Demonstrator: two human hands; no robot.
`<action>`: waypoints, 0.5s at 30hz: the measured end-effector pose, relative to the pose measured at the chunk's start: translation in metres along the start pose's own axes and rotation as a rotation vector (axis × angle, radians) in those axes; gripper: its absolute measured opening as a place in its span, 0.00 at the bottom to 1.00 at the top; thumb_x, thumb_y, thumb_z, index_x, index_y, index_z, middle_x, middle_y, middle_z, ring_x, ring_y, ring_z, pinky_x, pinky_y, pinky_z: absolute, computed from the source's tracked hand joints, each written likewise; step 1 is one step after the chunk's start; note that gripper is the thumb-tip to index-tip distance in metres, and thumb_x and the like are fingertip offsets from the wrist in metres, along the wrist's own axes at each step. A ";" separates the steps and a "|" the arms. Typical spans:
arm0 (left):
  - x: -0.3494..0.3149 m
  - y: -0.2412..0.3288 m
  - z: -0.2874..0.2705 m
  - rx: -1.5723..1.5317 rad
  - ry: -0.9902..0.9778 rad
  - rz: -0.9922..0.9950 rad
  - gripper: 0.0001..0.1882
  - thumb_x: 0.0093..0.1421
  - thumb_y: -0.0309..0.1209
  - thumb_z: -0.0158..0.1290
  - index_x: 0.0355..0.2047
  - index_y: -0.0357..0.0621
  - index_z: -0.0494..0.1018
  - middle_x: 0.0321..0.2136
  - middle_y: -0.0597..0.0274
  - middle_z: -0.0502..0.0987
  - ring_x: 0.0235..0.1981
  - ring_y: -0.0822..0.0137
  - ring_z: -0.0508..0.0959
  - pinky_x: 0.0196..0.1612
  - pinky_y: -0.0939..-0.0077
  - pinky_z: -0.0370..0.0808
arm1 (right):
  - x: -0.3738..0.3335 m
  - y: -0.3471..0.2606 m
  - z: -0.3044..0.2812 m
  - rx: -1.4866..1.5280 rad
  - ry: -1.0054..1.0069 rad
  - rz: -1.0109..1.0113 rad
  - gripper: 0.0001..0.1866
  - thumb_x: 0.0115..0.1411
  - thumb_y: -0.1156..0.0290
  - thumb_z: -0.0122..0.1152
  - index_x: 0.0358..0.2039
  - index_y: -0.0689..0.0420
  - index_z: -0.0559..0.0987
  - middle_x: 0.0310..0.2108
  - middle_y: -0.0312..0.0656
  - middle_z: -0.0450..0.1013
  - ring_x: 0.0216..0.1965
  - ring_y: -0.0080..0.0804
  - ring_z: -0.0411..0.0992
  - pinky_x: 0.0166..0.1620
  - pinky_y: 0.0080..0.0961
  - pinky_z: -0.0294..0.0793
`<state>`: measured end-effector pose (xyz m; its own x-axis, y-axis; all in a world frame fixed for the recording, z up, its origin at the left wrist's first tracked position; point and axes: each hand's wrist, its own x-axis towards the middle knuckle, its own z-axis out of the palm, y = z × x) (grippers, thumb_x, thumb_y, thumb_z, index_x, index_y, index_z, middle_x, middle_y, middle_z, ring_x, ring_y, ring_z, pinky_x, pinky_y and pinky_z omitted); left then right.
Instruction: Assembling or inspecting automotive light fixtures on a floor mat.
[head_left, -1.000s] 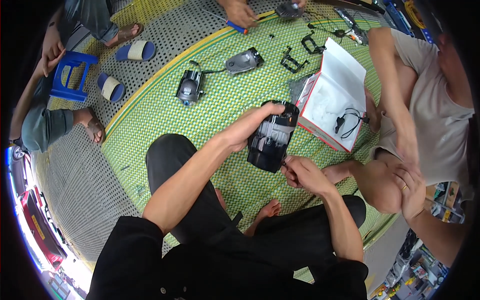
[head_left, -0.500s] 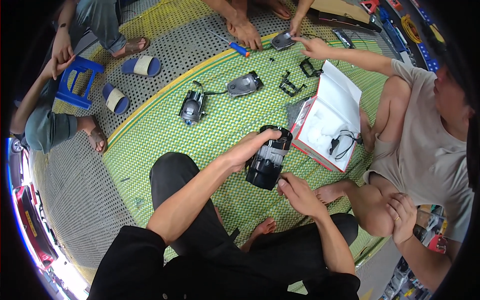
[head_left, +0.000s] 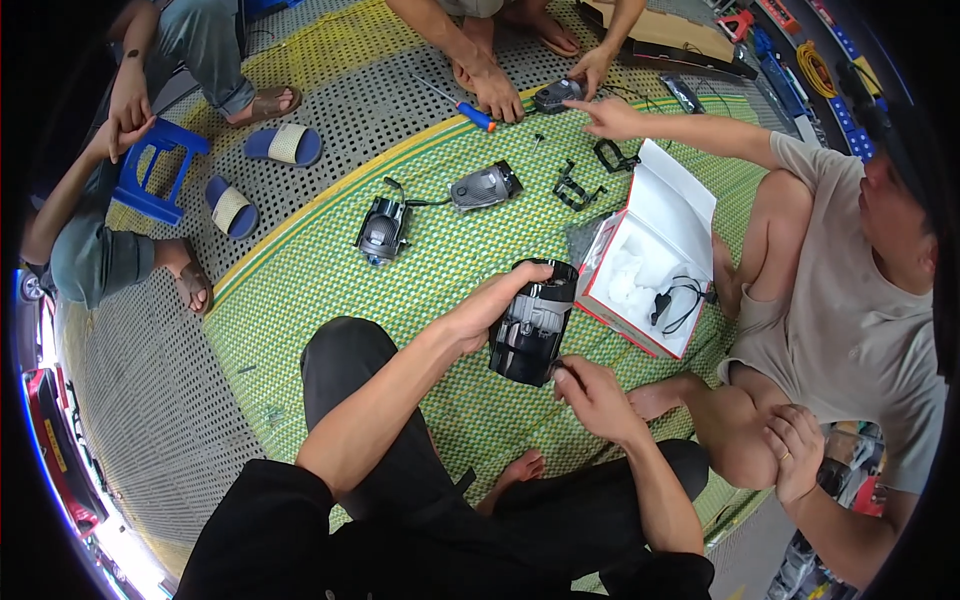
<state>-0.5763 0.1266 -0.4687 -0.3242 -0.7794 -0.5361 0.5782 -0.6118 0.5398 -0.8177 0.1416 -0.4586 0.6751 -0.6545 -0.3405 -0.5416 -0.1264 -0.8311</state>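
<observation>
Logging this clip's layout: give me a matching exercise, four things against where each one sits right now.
Things:
1. black housing
2. white box
3. screwdriver
4. blue stool

Places:
A. far left, off the green mat, by the sandals
B. open on the mat, right of the hands
C. top of the picture, beside a co-worker's foot
D. held in the left hand, with the right hand at its lower end

Pairs: 1-D, 2-B, 3-C, 4-A
</observation>
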 end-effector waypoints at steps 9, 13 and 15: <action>0.001 -0.004 -0.002 0.055 0.024 0.028 0.21 0.65 0.46 0.53 0.46 0.40 0.76 0.36 0.61 0.82 0.32 0.71 0.81 0.38 0.74 0.81 | -0.003 -0.003 -0.002 0.076 0.034 -0.008 0.15 0.73 0.63 0.48 0.42 0.65 0.73 0.24 0.44 0.74 0.29 0.34 0.75 0.36 0.31 0.74; 0.001 -0.004 0.001 0.085 -0.008 0.054 0.22 0.65 0.46 0.52 0.46 0.37 0.76 0.37 0.59 0.82 0.33 0.70 0.82 0.39 0.73 0.81 | 0.001 0.004 -0.007 0.347 -0.099 0.215 0.19 0.74 0.59 0.46 0.37 0.63 0.74 0.24 0.40 0.73 0.27 0.29 0.73 0.33 0.26 0.72; 0.000 -0.004 0.002 0.101 -0.022 0.075 0.22 0.65 0.46 0.52 0.46 0.36 0.76 0.37 0.58 0.82 0.33 0.70 0.82 0.39 0.73 0.81 | 0.003 0.006 -0.004 0.629 -0.152 0.326 0.19 0.73 0.59 0.47 0.33 0.61 0.74 0.22 0.35 0.70 0.25 0.24 0.69 0.30 0.22 0.67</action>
<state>-0.5801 0.1290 -0.4691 -0.3000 -0.8256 -0.4779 0.5235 -0.5613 0.6410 -0.8210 0.1363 -0.4627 0.6153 -0.4695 -0.6332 -0.3672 0.5401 -0.7573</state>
